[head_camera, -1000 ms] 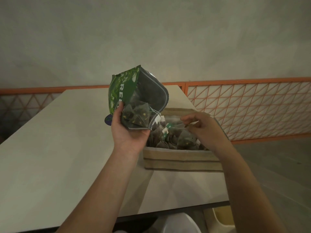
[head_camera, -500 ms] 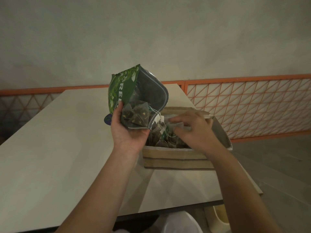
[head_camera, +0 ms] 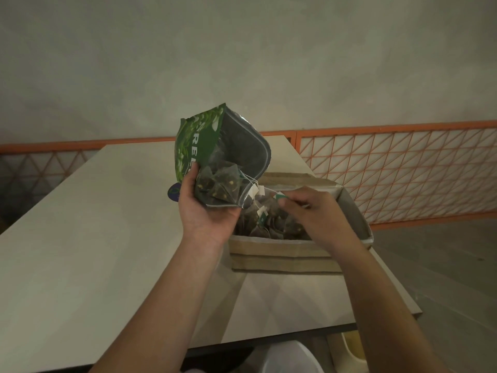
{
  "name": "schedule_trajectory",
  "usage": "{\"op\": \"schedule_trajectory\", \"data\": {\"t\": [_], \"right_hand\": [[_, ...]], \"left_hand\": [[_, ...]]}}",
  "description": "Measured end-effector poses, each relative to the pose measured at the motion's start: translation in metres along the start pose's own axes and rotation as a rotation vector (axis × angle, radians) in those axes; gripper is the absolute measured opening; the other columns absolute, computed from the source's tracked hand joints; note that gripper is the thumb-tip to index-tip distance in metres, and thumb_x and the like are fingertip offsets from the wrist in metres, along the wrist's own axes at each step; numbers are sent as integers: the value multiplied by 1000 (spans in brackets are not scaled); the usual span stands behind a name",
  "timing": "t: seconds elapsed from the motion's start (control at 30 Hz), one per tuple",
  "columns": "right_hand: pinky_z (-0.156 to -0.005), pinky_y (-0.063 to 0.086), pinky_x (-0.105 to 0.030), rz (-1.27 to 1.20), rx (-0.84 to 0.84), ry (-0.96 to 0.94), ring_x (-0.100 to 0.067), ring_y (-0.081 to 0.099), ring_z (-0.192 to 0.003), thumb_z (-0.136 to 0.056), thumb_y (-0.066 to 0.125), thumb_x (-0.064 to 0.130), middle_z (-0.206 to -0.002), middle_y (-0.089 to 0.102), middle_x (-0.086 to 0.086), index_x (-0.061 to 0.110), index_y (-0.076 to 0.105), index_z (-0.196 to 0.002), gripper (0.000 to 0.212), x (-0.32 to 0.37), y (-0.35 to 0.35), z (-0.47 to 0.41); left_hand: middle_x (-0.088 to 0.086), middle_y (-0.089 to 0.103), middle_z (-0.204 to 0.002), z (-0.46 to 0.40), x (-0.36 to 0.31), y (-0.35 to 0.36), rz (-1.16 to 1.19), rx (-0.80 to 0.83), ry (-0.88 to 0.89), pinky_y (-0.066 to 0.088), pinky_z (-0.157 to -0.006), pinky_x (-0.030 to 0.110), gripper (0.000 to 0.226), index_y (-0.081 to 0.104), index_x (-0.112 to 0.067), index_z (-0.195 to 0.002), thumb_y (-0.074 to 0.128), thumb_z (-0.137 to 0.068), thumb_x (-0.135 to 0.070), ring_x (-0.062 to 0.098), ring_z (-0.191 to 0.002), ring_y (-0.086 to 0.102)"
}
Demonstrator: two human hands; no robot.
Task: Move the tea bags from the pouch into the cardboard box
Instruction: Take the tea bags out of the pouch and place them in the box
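Note:
My left hand (head_camera: 207,211) grips a green pouch (head_camera: 199,141) from below, tilted with its open mouth toward the cardboard box (head_camera: 282,258). Several pyramid tea bags (head_camera: 219,183) sit at the pouch's mouth, their strings and white tags hanging toward the box. The box stands on the table's right side and holds several tea bags (head_camera: 271,219). My right hand (head_camera: 314,214) reaches over the box toward the pouch's mouth, its fingertips pinching a green tea bag tag (head_camera: 280,195).
The pale table (head_camera: 94,238) stretches left and far, with its near edge and right edge close to the box. An orange lattice railing (head_camera: 390,168) runs behind. A white chair (head_camera: 290,356) and a yellowish bin (head_camera: 352,345) show under the near edge.
My right hand moved left across the box from its right side toward the pouch's mouth and now pinches a tag. The pouch and my left hand barely moved.

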State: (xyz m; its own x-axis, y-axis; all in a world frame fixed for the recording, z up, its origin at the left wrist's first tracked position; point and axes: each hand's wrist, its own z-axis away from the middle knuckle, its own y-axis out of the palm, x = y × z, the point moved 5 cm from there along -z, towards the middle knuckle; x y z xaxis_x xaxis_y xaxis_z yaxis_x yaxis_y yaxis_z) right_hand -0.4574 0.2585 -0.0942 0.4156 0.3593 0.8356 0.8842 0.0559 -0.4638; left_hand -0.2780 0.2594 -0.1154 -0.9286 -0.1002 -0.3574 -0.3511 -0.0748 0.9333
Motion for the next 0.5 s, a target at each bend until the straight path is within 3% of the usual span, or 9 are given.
{"op": "schedule_trajectory", "data": {"t": [0.1, 0.23, 0.3, 0.37, 0.5], "right_hand": [[-74, 49, -14, -203, -30, 41, -7, 67, -84, -88, 68, 10, -84, 72, 7, 23, 70, -112, 27, -3, -3, 2], [-80, 56, -32, -360, -17, 4, -25, 68, -86, -83, 70, -4, -85, 69, -15, 18, 58, -95, 28, -3, -6, 1], [-76, 54, -23, -337, 13, -39, -14, 67, -83, -84, 67, -6, -83, 70, -2, 15, 64, -88, 22, -1, -6, 1], [-73, 52, -15, -294, 41, -31, -6, 67, -82, -86, 66, -4, -88, 73, 6, 17, 71, -94, 23, 0, -4, 3], [-68, 48, -8, -279, 43, 0, -4, 68, -78, -86, 67, -3, -81, 72, -2, 24, 68, -110, 36, 1, -4, 6]], "left_hand": [[14, 60, -143, -1, 2, -1, -2, -2, -3, 54, -93, 41, 51, 63, -16, -137, 57, -96, -45, 32, -135, 55], [15, 61, -142, -3, 1, -3, -6, -2, 11, 48, -108, 43, 51, 63, -16, -138, 56, -97, -45, 34, -134, 55], [15, 62, -141, -3, 0, -3, 3, 3, 13, 47, -110, 43, 50, 63, -15, -138, 56, -98, -45, 33, -134, 56], [14, 62, -142, -4, 0, -3, 7, 7, 12, 47, -109, 43, 50, 63, -15, -138, 55, -98, -45, 32, -135, 55], [15, 61, -142, -5, 3, -4, 13, 2, 4, 45, -112, 44, 50, 64, -15, -137, 57, -97, -44, 33, -135, 55]]}}
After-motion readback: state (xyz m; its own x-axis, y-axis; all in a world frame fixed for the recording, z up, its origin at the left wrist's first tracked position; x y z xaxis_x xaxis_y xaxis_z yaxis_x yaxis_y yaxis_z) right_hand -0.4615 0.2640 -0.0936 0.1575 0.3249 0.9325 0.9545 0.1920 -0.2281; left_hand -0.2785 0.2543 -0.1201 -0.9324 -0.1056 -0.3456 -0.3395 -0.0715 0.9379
